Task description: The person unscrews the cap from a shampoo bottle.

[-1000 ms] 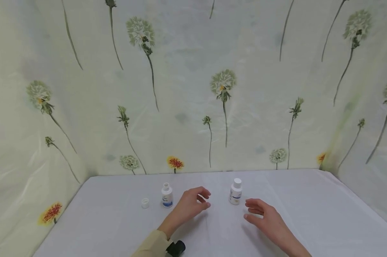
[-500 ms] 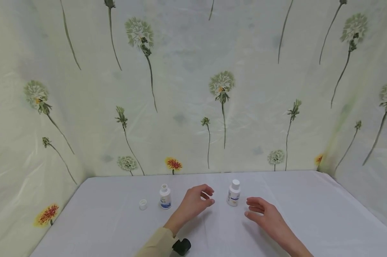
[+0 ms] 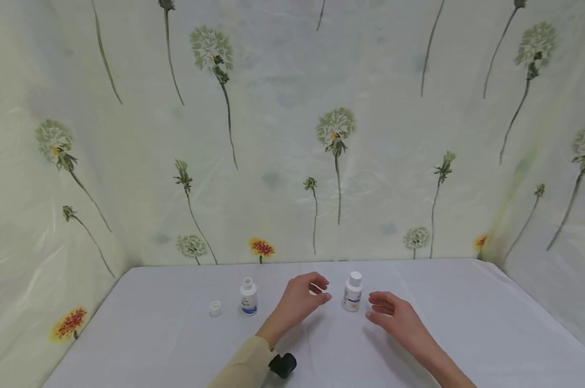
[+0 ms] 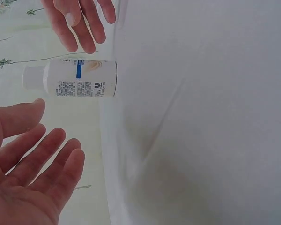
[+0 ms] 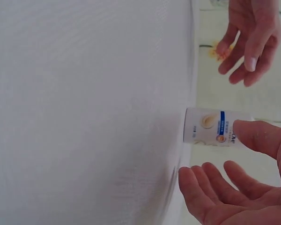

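Left hand [image 3: 302, 296], raised above a white tablecloth [image 3: 156, 334], with gently bent fingers, thumb and fingertips apart, palm side toward a white capped bottle [image 3: 352, 293], just beside it on the left and out of contact. Right hand [image 3: 394, 315], likewise raised, with thumb and bent fingers apart, palm side inward, just beside the same bottle on the right, also out of contact. Same bottle: upright on the cloth between the two hands, white cap in place, printed label with a short blue band, a cream-coloured swirl and fine print largely too small to read. One white uncapped bottle [image 3: 249, 299], upright to the left of the left hand, well apart from the first, with open mouth and blue on the lower label. One loose white cap [image 3: 215, 309], resting on the cloth near the uncapped bottle, farther left, with a ring-like rim on top. Pale beige sleeve [image 3: 239, 366] on the left arm; black device [image 3: 283, 366] at that wrist. Behind, at the cloth's far edge, a pale backdrop sheet [image 3: 277, 108], printed with dandelion heads, thin stems and orange-red flowers, continuing along both sides.
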Available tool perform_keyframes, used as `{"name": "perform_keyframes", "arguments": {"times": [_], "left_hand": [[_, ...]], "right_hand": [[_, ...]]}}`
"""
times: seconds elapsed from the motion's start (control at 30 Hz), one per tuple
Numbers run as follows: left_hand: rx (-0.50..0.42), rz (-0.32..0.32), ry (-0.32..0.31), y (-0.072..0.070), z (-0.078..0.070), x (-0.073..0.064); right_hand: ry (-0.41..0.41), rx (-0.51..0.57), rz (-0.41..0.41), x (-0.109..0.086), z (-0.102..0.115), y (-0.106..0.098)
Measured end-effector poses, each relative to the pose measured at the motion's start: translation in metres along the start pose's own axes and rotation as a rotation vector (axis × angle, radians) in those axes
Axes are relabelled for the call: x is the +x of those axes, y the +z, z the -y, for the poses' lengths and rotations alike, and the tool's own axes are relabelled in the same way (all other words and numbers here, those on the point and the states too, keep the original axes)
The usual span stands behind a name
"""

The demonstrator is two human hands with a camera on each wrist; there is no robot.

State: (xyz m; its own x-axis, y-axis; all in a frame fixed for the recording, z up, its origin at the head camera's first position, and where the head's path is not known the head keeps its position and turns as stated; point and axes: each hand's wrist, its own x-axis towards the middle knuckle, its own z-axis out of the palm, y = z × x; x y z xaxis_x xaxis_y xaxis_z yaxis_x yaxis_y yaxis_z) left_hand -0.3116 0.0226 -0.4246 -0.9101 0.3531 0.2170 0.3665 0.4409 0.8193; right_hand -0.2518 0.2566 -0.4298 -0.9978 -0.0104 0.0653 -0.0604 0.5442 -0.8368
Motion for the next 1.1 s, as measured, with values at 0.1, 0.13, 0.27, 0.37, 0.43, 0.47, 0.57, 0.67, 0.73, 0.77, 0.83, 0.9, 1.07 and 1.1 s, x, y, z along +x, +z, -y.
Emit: {"name": "perform_keyframes", "arguments": {"times": [0.1,0.13,0.27,0.37,0.43,0.47,0.57,0.67,0.73,0.77,0.83,0.9,1.07,1.1], "left_hand": [[-0.006,-0.002,0.002,0.003,-0.004,0.002],[-0.01,-0.003,-0.001,0.003,-0.005,0.003],[-0.018,-0.012,-0.007,0.005,-0.009,0.007],[-0.021,-0.02,-0.011,0.007,-0.01,0.009],[-0.025,-0.024,-0.007,0.008,-0.011,0.011],[-0.028,-0.025,-0.004,0.008,-0.012,0.011],[-0.048,-0.023,0.006,0.01,-0.014,0.012],[-0.064,-0.02,0.013,0.014,-0.015,0.013],[-0.066,-0.016,0.013,0.016,-0.016,0.014],[-0.065,-0.015,0.015,0.017,-0.017,0.015],[-0.065,-0.01,0.014,0.018,-0.019,0.016],[-0.067,-0.009,0.024,0.019,-0.022,0.018],[-0.089,-0.028,0.041,0.023,-0.029,0.022],[-0.093,-0.033,0.04,0.024,-0.03,0.023]], "right_hand": [[-0.002,0.0,-0.002,0.005,0.001,0.0],[0.001,0.002,-0.003,0.007,0.002,0.001],[0.01,0.013,-0.005,0.012,0.006,0.001],[0.008,0.02,-0.005,0.014,0.008,0.001],[0.0,0.024,-0.002,0.016,0.008,0.001],[-0.007,0.025,-0.002,0.016,0.008,0.002],[-0.016,0.034,-0.003,0.018,0.007,0.003],[-0.023,0.039,-0.008,0.02,0.006,0.004],[-0.027,0.039,-0.014,0.021,0.006,0.005],[-0.033,0.041,-0.015,0.022,0.006,0.005],[-0.041,0.043,-0.016,0.023,0.005,0.006],[-0.044,0.048,-0.016,0.025,0.005,0.007],[-0.061,0.069,-0.02,0.027,0.006,0.009],[-0.067,0.07,-0.021,0.028,0.006,0.01]]}}
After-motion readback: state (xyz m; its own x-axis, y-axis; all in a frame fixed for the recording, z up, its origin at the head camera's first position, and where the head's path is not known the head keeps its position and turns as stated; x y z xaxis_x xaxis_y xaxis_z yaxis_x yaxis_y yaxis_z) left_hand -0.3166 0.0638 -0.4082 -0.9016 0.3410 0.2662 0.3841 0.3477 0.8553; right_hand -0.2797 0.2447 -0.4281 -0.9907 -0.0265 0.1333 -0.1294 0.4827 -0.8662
